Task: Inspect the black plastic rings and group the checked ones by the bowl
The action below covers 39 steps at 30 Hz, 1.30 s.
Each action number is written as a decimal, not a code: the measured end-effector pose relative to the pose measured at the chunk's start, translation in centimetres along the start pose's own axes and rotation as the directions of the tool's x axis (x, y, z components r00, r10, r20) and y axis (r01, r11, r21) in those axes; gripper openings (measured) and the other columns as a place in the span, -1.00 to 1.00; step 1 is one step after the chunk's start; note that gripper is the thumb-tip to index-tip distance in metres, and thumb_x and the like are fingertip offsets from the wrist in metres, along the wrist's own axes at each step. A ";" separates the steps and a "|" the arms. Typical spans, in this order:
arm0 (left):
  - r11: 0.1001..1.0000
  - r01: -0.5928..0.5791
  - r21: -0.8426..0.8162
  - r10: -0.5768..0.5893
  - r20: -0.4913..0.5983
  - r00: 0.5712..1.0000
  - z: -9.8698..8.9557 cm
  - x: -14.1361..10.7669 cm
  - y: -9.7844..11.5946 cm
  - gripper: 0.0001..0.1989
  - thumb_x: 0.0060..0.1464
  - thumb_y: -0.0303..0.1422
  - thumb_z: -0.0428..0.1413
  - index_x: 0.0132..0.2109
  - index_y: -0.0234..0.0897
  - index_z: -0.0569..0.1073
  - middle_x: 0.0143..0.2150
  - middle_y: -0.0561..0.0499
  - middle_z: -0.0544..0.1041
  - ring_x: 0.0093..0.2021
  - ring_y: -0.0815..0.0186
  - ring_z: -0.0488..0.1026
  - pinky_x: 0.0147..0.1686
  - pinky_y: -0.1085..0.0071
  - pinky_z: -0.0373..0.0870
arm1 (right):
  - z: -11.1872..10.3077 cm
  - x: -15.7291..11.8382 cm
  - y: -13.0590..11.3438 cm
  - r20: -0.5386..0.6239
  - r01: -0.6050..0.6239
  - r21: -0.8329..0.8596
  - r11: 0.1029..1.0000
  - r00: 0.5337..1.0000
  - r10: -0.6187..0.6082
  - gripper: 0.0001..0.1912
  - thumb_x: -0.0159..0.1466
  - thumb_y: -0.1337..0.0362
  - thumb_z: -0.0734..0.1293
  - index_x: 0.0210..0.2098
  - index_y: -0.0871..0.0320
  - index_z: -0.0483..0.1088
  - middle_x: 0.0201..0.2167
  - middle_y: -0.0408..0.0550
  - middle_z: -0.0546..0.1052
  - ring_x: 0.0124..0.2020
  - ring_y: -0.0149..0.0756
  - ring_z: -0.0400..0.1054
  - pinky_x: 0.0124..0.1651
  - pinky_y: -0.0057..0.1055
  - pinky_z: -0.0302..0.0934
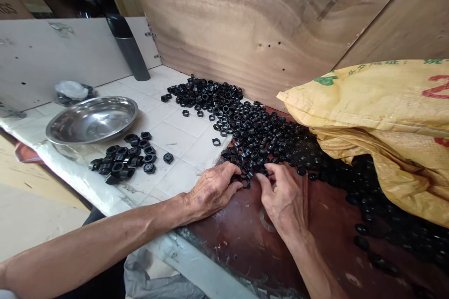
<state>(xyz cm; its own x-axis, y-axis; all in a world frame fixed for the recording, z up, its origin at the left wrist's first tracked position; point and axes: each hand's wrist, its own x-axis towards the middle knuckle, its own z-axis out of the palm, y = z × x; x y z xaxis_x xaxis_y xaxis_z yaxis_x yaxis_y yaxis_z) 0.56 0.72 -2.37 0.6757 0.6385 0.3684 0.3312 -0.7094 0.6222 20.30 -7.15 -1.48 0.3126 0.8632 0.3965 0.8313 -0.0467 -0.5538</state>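
Observation:
My left hand [217, 189] is at the front edge of a long heap of small black plastic rings [245, 131], its thumb and forefinger closed around one black plastic ring [244, 183]. Just to its right, my right hand [282, 191] has thumb and forefinger pinched on a small black plastic part, largely hidden by the fingers. Both hands are over a dark red-brown board [242, 238]. To the left, on the white tiled surface [178, 131], lies a smaller group of black fittings [121, 161] that look put together, with one single fitting [168, 158] beside it.
A shallow steel bowl [93, 119] stands at the left, near a clear-lidded container [72, 91] and a dark grey flask [129, 49]. At the right, a yellow woven sack [379, 112] lies over shiny black rounded parts [379, 201]. A plywood panel [245, 18] closes off the back.

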 end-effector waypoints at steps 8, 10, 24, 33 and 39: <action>0.904 0.246 -0.351 -0.236 0.070 0.969 -1.1 0.8 1.4 -0.74 0.19 -0.29 0.24 0.00 -0.19 0.45 -0.32 0.10 0.56 -0.40 0.37 0.51 -0.38 0.44 0.46 | -1.1 -0.1 -2.3 0.121 -0.072 0.428 0.901 0.992 0.022 -0.74 0.34 0.21 0.34 -0.03 0.07 0.57 -0.03 0.02 0.58 0.00 -0.17 0.50 -0.02 -0.32 0.48; 0.870 0.279 -0.405 -0.263 0.096 0.960 -1.3 0.9 1.5 -0.72 0.17 -0.28 0.26 0.00 -0.20 0.46 -0.29 0.08 0.58 -0.39 0.38 0.52 -0.37 0.44 0.48 | -1.0 -0.5 -2.7 0.148 -0.138 0.470 0.872 0.986 0.076 -0.69 0.31 0.19 0.38 0.03 0.09 0.52 -0.07 0.01 0.60 -0.08 -0.19 0.54 -0.05 -0.32 0.49; 0.542 0.299 -0.786 -0.297 0.154 0.942 -1.3 1.3 1.4 -0.67 0.02 -0.27 0.40 -0.10 -0.31 0.56 -0.17 -0.04 0.61 -0.20 0.28 0.58 -0.09 0.31 0.55 | -1.6 -0.4 -3.2 0.127 -0.016 0.461 0.887 0.991 -0.048 -0.80 0.35 0.27 0.36 -0.08 0.03 0.61 -0.07 -0.04 0.60 -0.04 -0.21 0.53 -0.01 -0.37 0.45; 0.726 0.086 -0.682 -0.127 -0.009 0.992 -1.7 1.3 1.1 -0.77 0.15 -0.36 0.32 -0.03 -0.28 0.63 -0.06 -0.09 0.61 -0.06 0.23 0.59 0.01 0.29 0.56 | -1.7 -0.2 -3.9 0.024 -0.044 0.483 0.875 0.999 0.037 -0.87 0.26 0.23 0.45 -0.20 0.08 0.57 -0.26 -0.09 0.67 -0.27 -0.29 0.59 -0.18 -0.47 0.51; 0.806 -0.040 -0.590 -0.002 -0.069 0.998 -1.8 1.6 0.9 -0.78 0.17 -0.40 0.29 -0.03 -0.30 0.62 -0.05 -0.13 0.63 -0.04 0.24 0.59 0.05 0.30 0.54 | -1.4 -0.6 -3.3 -0.064 0.121 0.308 0.944 0.992 -0.107 -0.88 0.33 0.24 0.43 -0.14 0.10 0.55 -0.26 -0.08 0.68 -0.29 -0.30 0.60 -0.18 -0.49 0.51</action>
<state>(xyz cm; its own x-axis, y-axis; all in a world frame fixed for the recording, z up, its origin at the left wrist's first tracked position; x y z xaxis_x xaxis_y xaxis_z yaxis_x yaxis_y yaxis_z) 0.72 1.64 -0.03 0.6278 0.6590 0.4144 -0.1484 -0.4212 0.8947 17.97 -8.19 1.13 0.2510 0.8291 0.4996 0.6809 0.2156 -0.6999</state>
